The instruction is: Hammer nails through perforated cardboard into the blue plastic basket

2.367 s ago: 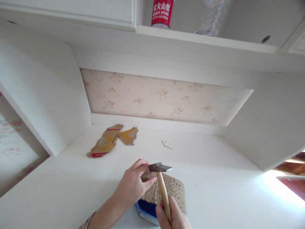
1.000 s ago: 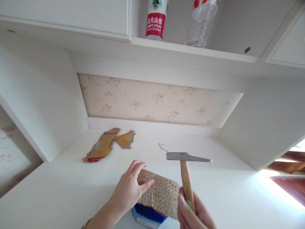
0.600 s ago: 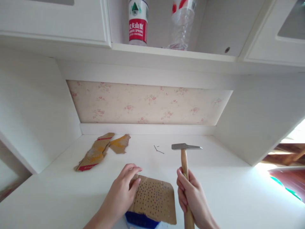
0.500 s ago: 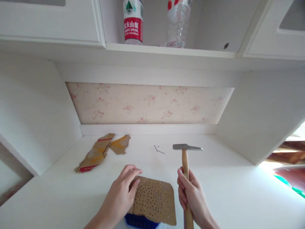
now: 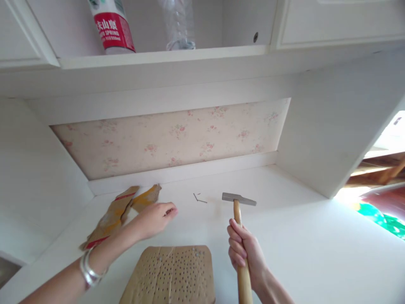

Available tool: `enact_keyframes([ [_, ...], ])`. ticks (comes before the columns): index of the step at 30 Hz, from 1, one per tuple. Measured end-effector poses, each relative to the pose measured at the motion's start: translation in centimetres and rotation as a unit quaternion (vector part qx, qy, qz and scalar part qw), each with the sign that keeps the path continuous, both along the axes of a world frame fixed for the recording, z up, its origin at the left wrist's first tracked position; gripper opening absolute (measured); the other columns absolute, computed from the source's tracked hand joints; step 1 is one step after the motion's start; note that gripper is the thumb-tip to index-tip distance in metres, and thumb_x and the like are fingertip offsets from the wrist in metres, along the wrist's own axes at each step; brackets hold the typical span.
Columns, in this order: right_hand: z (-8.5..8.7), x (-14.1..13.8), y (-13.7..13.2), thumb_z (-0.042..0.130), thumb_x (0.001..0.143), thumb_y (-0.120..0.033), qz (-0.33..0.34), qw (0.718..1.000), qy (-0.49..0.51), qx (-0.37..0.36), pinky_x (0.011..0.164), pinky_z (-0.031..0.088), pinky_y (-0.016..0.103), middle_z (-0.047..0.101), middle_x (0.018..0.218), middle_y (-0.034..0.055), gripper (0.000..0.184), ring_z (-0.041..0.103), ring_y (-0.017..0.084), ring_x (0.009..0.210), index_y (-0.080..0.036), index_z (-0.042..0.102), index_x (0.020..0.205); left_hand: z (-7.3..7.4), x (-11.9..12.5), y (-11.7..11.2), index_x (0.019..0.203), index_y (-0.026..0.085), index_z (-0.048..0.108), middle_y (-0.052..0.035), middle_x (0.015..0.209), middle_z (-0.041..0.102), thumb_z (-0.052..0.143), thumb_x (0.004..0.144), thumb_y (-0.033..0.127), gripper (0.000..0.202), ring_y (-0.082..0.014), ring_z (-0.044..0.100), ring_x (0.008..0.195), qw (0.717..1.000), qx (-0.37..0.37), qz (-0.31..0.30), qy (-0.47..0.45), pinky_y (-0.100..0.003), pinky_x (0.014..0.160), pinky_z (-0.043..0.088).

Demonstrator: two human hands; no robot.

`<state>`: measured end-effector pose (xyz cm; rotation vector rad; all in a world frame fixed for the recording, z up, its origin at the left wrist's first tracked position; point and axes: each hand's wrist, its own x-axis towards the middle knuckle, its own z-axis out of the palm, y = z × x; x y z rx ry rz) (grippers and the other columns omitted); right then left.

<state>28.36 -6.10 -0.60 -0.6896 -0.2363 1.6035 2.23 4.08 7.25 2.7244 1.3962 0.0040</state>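
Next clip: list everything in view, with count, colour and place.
hammer: one, grey head, wooden handle, upright in right hand
perforated cardboard: one, brown, near desk edge
torn cardboard pieces: two, brown-yellow, desk back left
nails: few, dark, desk near back wall
labelled bottle: one, red label, upper shelf
clear bottle: one, transparent, upper shelf
desk: one, white
bracelet: one, silver, left wrist
left hand: open, beside torn pieces
right hand: closed on hammer handle

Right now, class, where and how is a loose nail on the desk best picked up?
Probably pinch its shaft mid-length from above, approaching from the left: the nail lies flat and thin on the desk, nearest the open left hand; the right hand grips the hammer.
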Motion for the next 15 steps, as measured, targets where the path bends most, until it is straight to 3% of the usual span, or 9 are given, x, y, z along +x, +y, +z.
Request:
enact_keyframes([
  [3, -0.6, 0.2, 0.6, 0.086, 0.064, -0.041, 0.011, 1.0, 0.007, -0.007, 0.019, 0.024, 0.011, 0.03, 0.044, -0.0153, 0.052, 0.013, -0.001, 0.029, -0.022, 0.037, 0.059, -1.8, 2.7, 3.2, 0.09, 0.022, 0.069, -0.0068, 0.084, 0.073, 0.046, 0.094, 0.038, 0.029, -0.0228, 0.069, 0.074, 0.997, -0.008, -0.049, 0.067, -0.029, 0.062, 0.048],
  [6, -0.9, 0.2, 0.9, 0.085, 0.066, -0.042, 0.018, 1.0, 0.002, -0.006, 0.019, 0.024, 0.011, 0.033, 0.044, -0.0147, 0.051, 0.015, -0.001, 0.028, -0.023, 0.038, 0.06, -3.7, 4.9, 5.9, 0.1, 0.02, 0.068, -0.0115, 0.101, 0.069, 0.049, 0.092, 0.023, 0.021, -0.0249, 0.068, 0.087, 0.992, 0.015, -0.084, 0.098, -0.034, 0.074, 0.05],
  [10, -1.2, 0.0, 0.9, 0.083, 0.068, -0.042, 0.025, 1.0, -0.009, 0.002, 0.019, 0.025, 0.011, 0.034, 0.046, -0.0146, 0.048, 0.015, 0.0, 0.029, -0.023, 0.04, 0.063, -5.4, 6.6, 8.9, 0.121, 0.02, 0.06, -0.0134, 0.127, 0.059, 0.05, 0.087, 0.005, 0.038, -0.0256, 0.061, 0.109, 0.987, 0.044, -0.105, 0.113, -0.039, 0.089, 0.048],
  [15, -1.7, -0.2, 1.1, 0.082, 0.069, -0.042, 0.039, 0.999, -0.028, 0.0, 0.02, 0.025, 0.012, 0.035, 0.047, -0.0143, 0.047, 0.015, 0.0, 0.03, -0.023, 0.04, 0.063, -6.8, 7.2, 10.9, 0.123, 0.017, 0.057, -0.0101, 0.126, 0.058, 0.058, 0.094, 0.028, 0.031, -0.0243, 0.061, 0.107, 0.986, 0.041, -0.115, 0.116, -0.045, 0.088, 0.052],
])
